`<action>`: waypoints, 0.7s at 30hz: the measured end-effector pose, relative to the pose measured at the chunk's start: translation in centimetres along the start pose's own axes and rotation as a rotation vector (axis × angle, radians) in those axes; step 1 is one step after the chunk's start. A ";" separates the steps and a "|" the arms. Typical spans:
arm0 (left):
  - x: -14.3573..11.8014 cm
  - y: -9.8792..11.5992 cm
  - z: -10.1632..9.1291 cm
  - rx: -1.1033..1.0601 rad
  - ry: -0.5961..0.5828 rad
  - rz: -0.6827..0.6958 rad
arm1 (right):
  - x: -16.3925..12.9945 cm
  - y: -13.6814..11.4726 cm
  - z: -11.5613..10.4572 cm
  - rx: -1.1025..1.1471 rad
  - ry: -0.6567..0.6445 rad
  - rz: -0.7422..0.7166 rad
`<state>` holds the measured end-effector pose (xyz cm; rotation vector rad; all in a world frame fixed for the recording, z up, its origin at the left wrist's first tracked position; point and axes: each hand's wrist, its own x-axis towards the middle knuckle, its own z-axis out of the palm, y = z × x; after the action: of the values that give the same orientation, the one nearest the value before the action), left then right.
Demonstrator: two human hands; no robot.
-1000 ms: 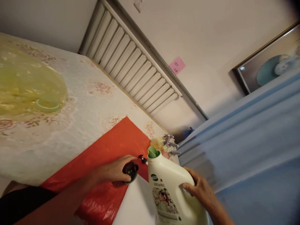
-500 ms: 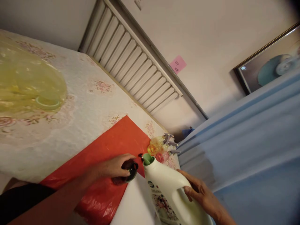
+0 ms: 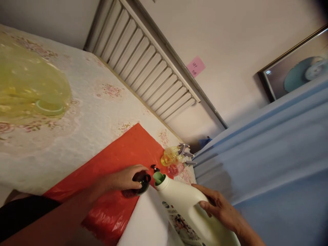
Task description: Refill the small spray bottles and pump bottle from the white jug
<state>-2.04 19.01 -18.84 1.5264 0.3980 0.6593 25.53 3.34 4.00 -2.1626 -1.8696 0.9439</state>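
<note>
My left hand [image 3: 128,178] is wrapped round a small dark bottle [image 3: 144,186] whose mouth is uncovered, over the red plastic sheet [image 3: 120,150]. In my right hand [image 3: 217,205] is the handle of a large pale detergent jug [image 3: 179,194], tilted toward the bottle. The jug's green spout [image 3: 159,177] is close beside the bottle's mouth, with a small gap between them. No liquid shows at the spout. A black pump top [image 3: 155,168] lies on the sheet just beyond the spout.
Several spray bottles with grey triggers, a yellow one [image 3: 169,156] and a pink one [image 3: 175,168] among them, lie past the jug. A yellow plastic bag [image 3: 33,82] rests on the floral tablecloth [image 3: 87,133] at left. Blue curtain [image 3: 256,157] hangs at right; a radiator [image 3: 148,61] lines the wall.
The jug's spout has shifted slightly left and down, nearer the dark bottle's mouth. More of the pump top now shows. Both hands keep their grip.
</note>
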 end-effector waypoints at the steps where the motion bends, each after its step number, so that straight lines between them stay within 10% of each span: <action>1: 0.0 0.1 0.0 0.019 0.004 0.000 | -0.1 -0.1 0.0 -0.005 -0.003 0.003; 21: -0.4 1.2 0.1 0.080 0.016 0.002 | 0.0 -2.4 -0.9 -0.114 -0.053 -0.045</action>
<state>-2.44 18.57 -17.68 1.5986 0.4403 0.6643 24.01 4.16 5.87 -2.1683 -2.0350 0.9156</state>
